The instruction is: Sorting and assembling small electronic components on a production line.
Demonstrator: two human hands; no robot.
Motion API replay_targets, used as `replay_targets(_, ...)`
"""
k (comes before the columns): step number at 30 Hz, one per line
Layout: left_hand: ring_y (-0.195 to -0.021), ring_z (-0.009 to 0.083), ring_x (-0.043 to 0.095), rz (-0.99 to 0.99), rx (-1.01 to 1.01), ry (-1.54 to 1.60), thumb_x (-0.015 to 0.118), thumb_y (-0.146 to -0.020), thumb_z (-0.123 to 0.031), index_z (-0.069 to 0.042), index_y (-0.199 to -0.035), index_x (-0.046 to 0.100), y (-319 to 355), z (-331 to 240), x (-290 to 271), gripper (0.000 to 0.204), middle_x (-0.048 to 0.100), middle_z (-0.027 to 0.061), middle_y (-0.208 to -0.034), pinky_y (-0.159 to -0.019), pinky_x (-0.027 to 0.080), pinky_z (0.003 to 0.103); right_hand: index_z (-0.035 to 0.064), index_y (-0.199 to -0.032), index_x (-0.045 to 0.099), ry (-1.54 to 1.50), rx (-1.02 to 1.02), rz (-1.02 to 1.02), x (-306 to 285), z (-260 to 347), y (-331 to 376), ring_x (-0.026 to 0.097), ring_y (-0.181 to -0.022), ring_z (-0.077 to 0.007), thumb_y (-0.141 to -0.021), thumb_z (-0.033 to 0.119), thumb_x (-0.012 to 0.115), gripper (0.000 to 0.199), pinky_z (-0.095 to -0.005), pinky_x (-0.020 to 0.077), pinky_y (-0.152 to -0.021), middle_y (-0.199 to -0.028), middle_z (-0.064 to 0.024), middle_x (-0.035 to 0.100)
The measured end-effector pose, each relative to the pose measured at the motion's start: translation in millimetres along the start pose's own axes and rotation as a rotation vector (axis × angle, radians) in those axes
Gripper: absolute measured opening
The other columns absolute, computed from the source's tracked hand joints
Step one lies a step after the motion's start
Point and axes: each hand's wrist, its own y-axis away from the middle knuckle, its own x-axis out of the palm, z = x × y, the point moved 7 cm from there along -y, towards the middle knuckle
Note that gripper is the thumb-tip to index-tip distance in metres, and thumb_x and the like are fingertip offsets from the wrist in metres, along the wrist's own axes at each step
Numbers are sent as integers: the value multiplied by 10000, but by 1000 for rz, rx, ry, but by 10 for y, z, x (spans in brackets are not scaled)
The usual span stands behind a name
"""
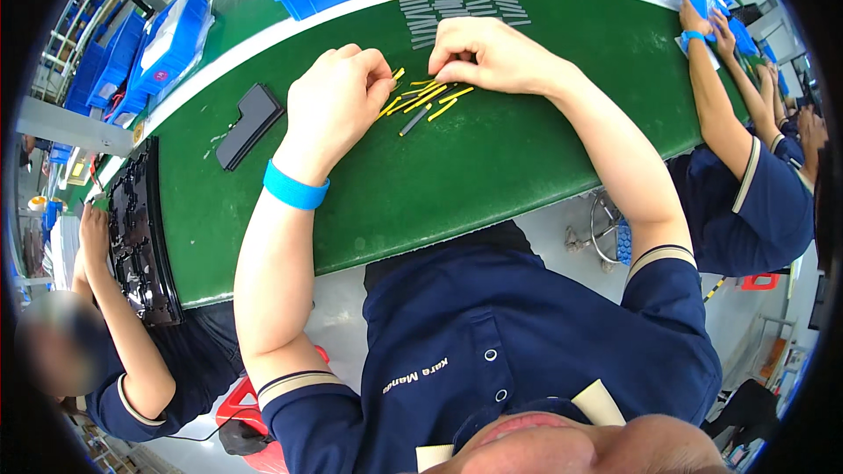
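Pinching small yellow strips (428,96) from a loose pile on the green mat (492,167), left hand (338,101) fingertips pressed on one (right hand (492,57) curled close over the pile too). Just below the fingers, one dark strip (414,120); well left, a black part (248,123).

Thin yellow strips (428,98) scattered on green mat

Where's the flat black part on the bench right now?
In the head view, the flat black part lies on the green mat, left of the left hand.
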Motion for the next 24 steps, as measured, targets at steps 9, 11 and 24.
replay_targets(9,-814,224,612,9,38,89,678,-805,-176,-97,-806,654,9,-66,12,82,598,34,-793,-682,494,351,51,-878,644,93,33,87,124,74,15,581,-836,-246,-829,144,667,107,-356,474,-737,-849,-54,564)
replay_targets(11,-816,220,613,35,37,125,678,-803,-172,-96,-814,662,8,-78,13,78,598,34,-794,-681,495,349,60,-880,643,81,20,65,128,48,6,595,-835,-252,-830,162,660,115,-366,479,-733,-854,-62,582)
replay_targets(24,-847,192,615,12,94,209,658,-820,-202,-134,-854,689,3,-170,29,82,619,-4,-808,-695,514,344,14,-960,638,-175,88,14,-6,46,29,610,-758,-154,-826,54,654,140,-299,498,-687,-873,-68,656)
